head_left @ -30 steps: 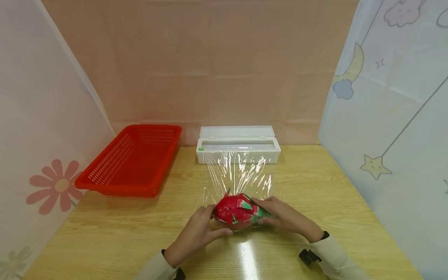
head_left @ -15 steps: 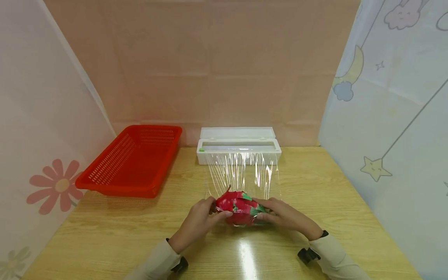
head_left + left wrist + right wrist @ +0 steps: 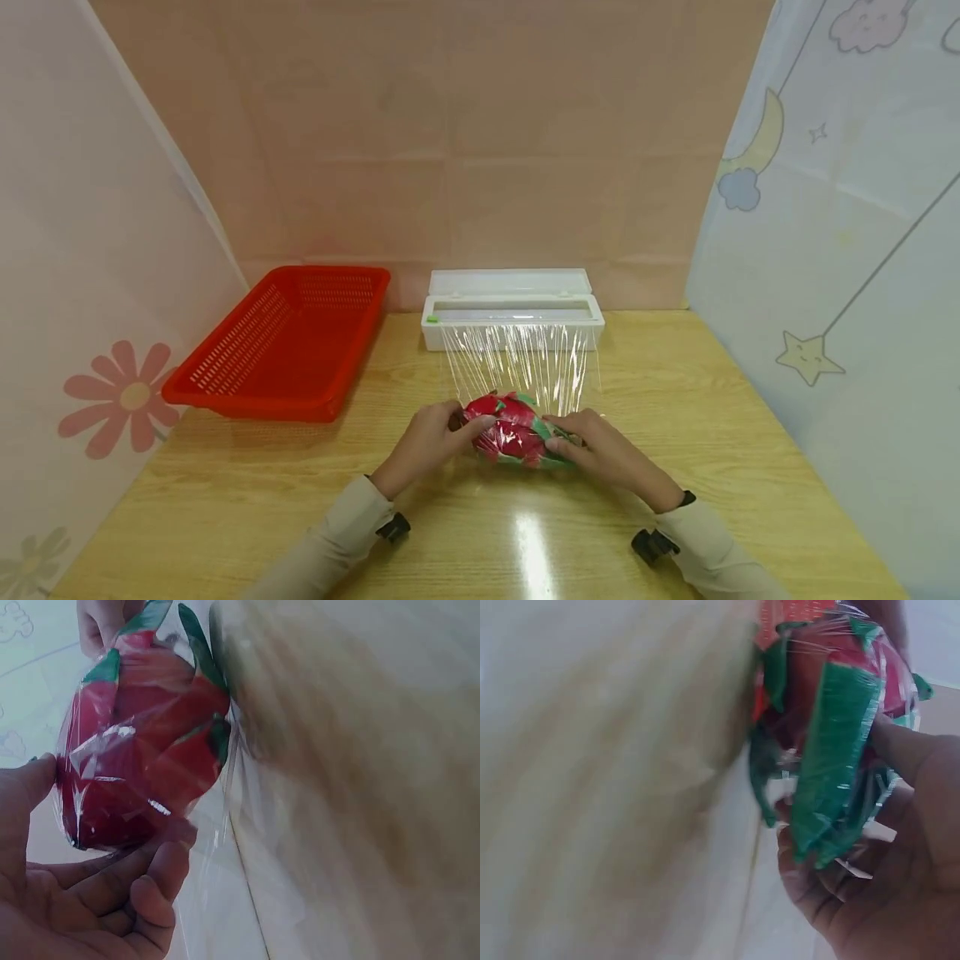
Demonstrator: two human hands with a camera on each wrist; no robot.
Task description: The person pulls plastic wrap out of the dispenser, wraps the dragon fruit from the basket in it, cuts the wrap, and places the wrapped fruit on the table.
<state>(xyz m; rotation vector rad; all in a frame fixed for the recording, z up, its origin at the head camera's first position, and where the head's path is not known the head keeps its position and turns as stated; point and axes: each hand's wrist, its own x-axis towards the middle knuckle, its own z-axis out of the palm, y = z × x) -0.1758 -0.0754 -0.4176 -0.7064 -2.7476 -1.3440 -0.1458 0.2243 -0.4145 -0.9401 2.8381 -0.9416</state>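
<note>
A red dragon fruit [image 3: 517,435] with green scale tips lies between both hands, wrapped in clear, shiny plastic film. My left hand [image 3: 429,443] grips its left end, thumb on the near top side and fingers curled round the end, as the left wrist view of the dragon fruit [image 3: 142,750] shows. At the green-tipped right end, my right hand [image 3: 607,457] pinches the fruit between thumb and fingers; the right wrist view has these green leaves [image 3: 836,750] under film. Stretched plastic wrap [image 3: 517,362] runs from the fruit back to a white wrap dispenser [image 3: 513,336].
The dispenser's lid [image 3: 510,282] stands raised at the back of the wooden table [image 3: 360,517]. On the left is a red plastic basket [image 3: 300,354] with slotted sides. A beige backdrop [image 3: 450,150] rises behind, with patterned sheets on both sides.
Both hands have rolled the dragon fruit over and moved it slightly away from me, toward the dispenser. The left thumb has come up onto the fruit, and more film covers it.
</note>
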